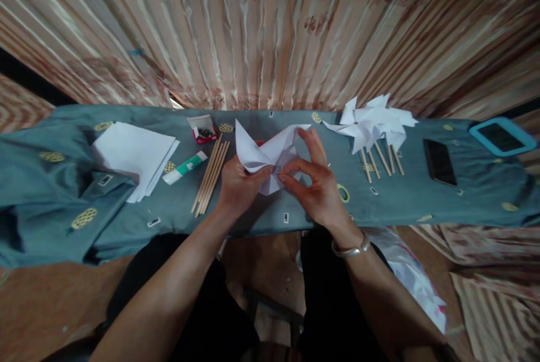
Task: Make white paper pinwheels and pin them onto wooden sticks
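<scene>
My left hand (241, 181) grips a white paper pinwheel (270, 151) from the left, its thumb pressed near the middle where the folded corners meet. My right hand (316, 184) is closed in a pinch at that same middle. Something small and thin seems to be between its thumb and index finger, too small to name, and another finger is raised against the pinwheel's right blade. Just left of my left hand lie several wooden sticks (212, 176). Behind them stands an opened red and white box (203, 130) with small dark metallic pieces inside.
On the cloth-covered table (270, 221), white paper sheets (134, 153) and a green-and-white glue stick (184, 168) lie left. To the right are several finished pinwheels on sticks (375, 123), a yellow-green ring (343, 193), a dark phone (439, 162) and a blue-framed tablet (503, 137). A curtain (270, 30) hangs behind.
</scene>
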The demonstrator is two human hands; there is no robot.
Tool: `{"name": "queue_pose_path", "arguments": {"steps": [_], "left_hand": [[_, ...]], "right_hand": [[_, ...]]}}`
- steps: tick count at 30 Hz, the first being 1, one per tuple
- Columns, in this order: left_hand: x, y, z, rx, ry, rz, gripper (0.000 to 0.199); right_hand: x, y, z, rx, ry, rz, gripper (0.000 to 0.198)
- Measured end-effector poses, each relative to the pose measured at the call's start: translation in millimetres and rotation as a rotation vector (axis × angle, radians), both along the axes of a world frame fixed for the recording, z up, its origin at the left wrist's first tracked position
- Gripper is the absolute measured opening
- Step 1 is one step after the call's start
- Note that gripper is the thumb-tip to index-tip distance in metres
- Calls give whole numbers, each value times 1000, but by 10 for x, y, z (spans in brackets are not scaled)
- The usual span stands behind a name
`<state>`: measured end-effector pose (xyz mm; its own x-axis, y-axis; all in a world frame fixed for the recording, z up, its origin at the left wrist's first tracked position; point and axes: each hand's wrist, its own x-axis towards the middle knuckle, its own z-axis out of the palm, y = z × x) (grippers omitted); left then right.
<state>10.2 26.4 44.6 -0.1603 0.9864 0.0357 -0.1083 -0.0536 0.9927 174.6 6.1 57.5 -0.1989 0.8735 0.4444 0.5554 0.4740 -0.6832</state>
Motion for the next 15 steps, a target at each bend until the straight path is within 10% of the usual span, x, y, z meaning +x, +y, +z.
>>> {"name": "queue_pose_path", "arguments": {"steps": [15], "left_hand": [[-6, -32, -75, 37, 31, -139, 42]], "right_hand": [[70, 47, -76, -78, 97, 5, 3]]}}
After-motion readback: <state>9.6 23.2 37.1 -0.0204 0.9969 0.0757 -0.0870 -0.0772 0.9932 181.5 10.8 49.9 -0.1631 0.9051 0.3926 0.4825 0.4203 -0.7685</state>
